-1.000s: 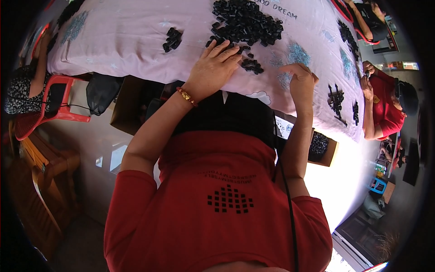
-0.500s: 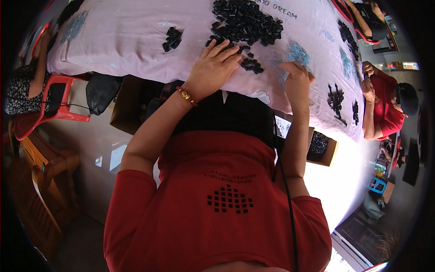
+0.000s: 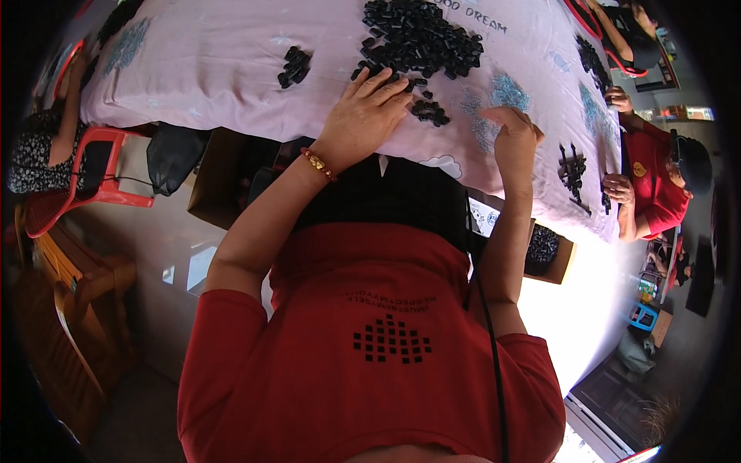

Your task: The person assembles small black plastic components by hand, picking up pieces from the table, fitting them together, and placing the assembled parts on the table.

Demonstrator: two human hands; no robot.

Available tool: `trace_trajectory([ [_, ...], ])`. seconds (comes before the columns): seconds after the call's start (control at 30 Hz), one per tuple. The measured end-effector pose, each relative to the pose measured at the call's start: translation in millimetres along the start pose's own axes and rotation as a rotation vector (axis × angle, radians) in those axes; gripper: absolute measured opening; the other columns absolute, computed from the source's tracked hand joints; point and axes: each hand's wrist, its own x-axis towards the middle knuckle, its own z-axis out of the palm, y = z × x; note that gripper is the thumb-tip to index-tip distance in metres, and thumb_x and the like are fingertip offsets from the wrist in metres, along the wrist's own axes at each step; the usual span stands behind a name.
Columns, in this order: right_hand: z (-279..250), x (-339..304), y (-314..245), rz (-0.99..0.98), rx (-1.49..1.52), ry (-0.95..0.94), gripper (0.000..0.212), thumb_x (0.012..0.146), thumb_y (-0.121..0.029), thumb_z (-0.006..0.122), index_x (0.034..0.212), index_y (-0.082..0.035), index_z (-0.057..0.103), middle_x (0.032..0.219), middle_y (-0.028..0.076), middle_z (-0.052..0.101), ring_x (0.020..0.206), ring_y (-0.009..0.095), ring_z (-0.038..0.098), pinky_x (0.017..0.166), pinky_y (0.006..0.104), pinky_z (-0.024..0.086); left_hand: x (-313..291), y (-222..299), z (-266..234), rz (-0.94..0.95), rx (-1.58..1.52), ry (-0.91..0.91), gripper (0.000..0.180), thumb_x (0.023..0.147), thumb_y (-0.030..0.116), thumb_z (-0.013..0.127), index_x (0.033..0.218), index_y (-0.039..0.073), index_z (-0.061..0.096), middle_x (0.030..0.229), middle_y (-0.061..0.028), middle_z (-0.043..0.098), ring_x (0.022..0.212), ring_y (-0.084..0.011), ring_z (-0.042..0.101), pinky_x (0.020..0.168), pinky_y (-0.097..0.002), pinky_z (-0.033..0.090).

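My left hand (image 3: 364, 116) lies palm down on the pale pink cloth, its fingers spread over small black plastic pieces. Just beyond the fingertips rises a big heap of the same black pieces (image 3: 417, 35). A smaller cluster of black pieces (image 3: 429, 113) lies right of that hand. On the right, my right hand (image 3: 515, 150) is raised with its fingers curled in. Whatever they may hold is too small to make out. Next to it are a scatter of thin silvery-blue pins (image 3: 509, 92) and a looser patch of pins (image 3: 480, 127).
Black assembled pieces (image 3: 573, 174) lie near the cloth's right edge. A few black pieces (image 3: 294, 67) sit at left. At the right side works a person in red (image 3: 656, 185). Below the table stand a box of dark pieces (image 3: 546, 248) and, at left, a red chair (image 3: 85, 174).
My right hand has moved slightly right, away from the pins. My left hand has stayed put. The person in red at the right has lowered one hand to the table edge.
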Motion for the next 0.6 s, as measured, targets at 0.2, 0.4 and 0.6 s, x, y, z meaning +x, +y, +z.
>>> trace_trajectory([
  [0.2,2,-5,6,0.097,-0.029,-0.095,0.032,0.082,0.003,0.054,0.089,-0.018,0.078,0.094,0.000,0.075,0.099,0.022,0.068,0.092,0.0440,0.034,0,1,1,-0.001,-0.005,0.002,0.031,0.100,0.028,0.064,0.129,0.017,0.069,0.146,0.0015,0.058,0.144,-0.0218,0.044,0.123,-0.0471,0.031],
  [0.4,-5,0,6,0.053,-0.039,-0.034,0.033,0.082,0.004,0.054,0.090,-0.018,0.078,0.093,-0.001,0.075,0.096,0.023,0.069,0.091,0.0433,0.033,0,0,1,-0.002,-0.011,0.015,0.031,0.099,0.027,0.065,0.128,0.017,0.070,0.145,0.0015,0.058,0.143,-0.0218,0.044,0.122,-0.0476,0.033],
  [0.6,-3,-3,0,0.082,-0.041,-0.085,0.032,0.083,0.002,0.054,0.088,-0.018,0.078,0.093,-0.001,0.075,0.095,0.022,0.068,0.091,0.0433,0.033,0,0,0,0.004,-0.009,0.024,0.030,0.099,0.027,0.066,0.127,0.017,0.070,0.144,0.0017,0.059,0.143,-0.0216,0.045,0.122,-0.0470,0.033],
])
